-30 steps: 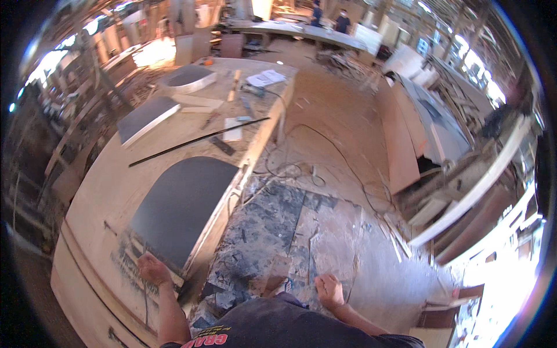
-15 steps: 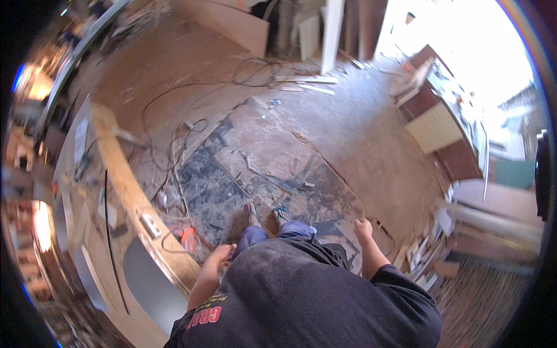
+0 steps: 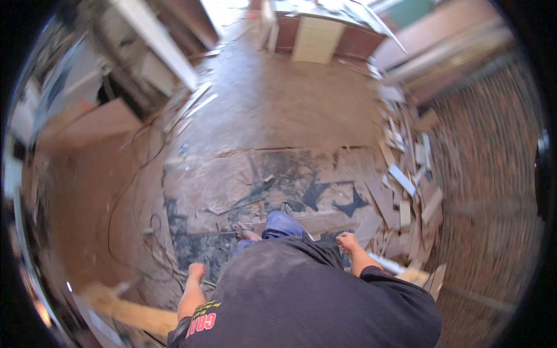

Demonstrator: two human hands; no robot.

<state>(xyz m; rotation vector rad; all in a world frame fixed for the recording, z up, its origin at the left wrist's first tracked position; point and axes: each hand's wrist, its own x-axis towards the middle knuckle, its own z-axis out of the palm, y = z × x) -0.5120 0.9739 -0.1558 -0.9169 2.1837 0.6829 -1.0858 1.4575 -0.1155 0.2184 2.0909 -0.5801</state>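
Left hand: hangs at the person's side, fingers curled into a loose fist, nothing in it. It swings free above the floor, as a hand does mid-stride. Nearest thing: a pale plank lying low at the left, apart from the hand.

Right hand: also clenched and empty, held out a little from the body over the right edge of the dark floor patch. Nearest thing: the heap of wood offcuts, just beside it but not touched.

Body: dark T-shirt fills the lower middle of the view; blue trousers and two feet in open sandals show ahead of it, one foot set forward of the other, which fits a walking step.

Floor: worn, dusty concrete, with a dark stained patch under and ahead of the feet.

Cables: thin black leads trail loosely across the floor at the left, toward the benches.

Offcuts, further: short boards and strips lie piled against the right-hand side, beside a brick-patterned surface, seemingly thrown clear of the walking path.

Back of view: a white beam leans at the upper left; a pale panel stands against reddish boards. Edges are blurred; finer detail cannot be told.
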